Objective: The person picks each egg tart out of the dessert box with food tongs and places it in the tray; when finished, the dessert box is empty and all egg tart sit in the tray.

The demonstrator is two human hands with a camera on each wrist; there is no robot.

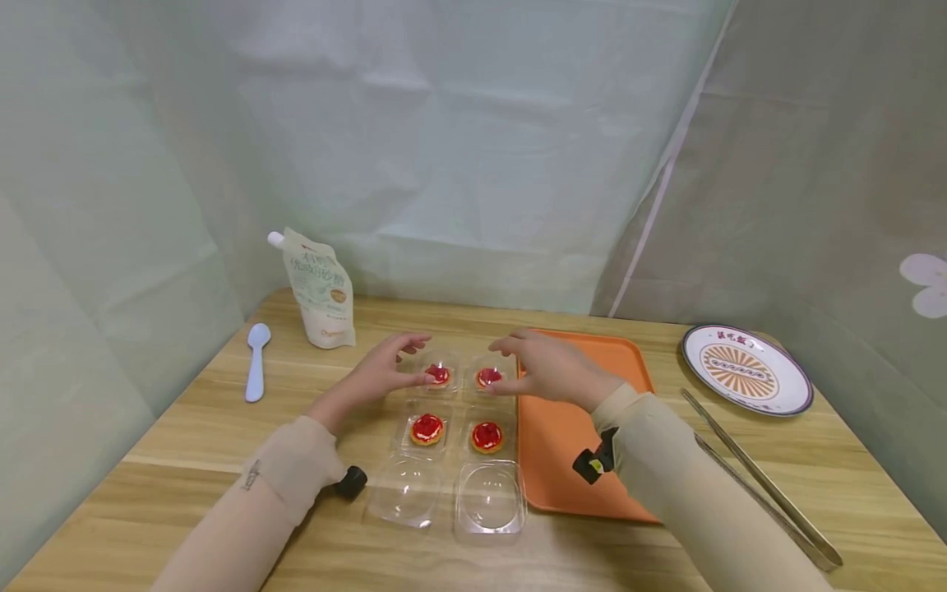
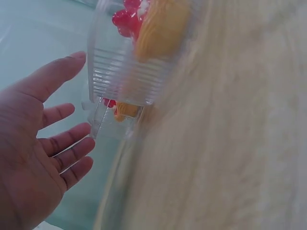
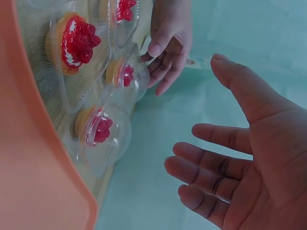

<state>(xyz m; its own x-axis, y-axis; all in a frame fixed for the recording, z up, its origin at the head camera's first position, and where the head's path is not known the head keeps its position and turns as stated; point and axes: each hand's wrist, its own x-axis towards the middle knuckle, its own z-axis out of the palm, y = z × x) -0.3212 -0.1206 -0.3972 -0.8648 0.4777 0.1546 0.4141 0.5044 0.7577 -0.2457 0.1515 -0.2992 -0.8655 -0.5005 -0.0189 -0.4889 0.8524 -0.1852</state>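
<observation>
Two clear plastic boxes at the back each hold a red-topped tart, the left tart (image 1: 439, 375) and the right tart (image 1: 488, 377), under domed lids (image 3: 122, 132). My left hand (image 1: 385, 366) hovers by the back left box with its fingers loosely spread; in the left wrist view that hand (image 2: 36, 139) holds nothing. Over the back right box is my right hand (image 1: 551, 372), thumb and fingers apart, also holding nothing in the right wrist view. Nearer me, two more tarts (image 1: 427, 428) (image 1: 487, 437) sit in open boxes, whose clear lids (image 1: 490, 497) lie folded back toward me.
An orange tray (image 1: 565, 460) lies beside the boxes, under my right forearm. Farther right are metal tongs (image 1: 769, 485) and a patterned plate (image 1: 747, 370). At the left stand a spouted pouch (image 1: 320, 288) and a light blue spoon (image 1: 256, 362). Cloth hangs behind the wooden table.
</observation>
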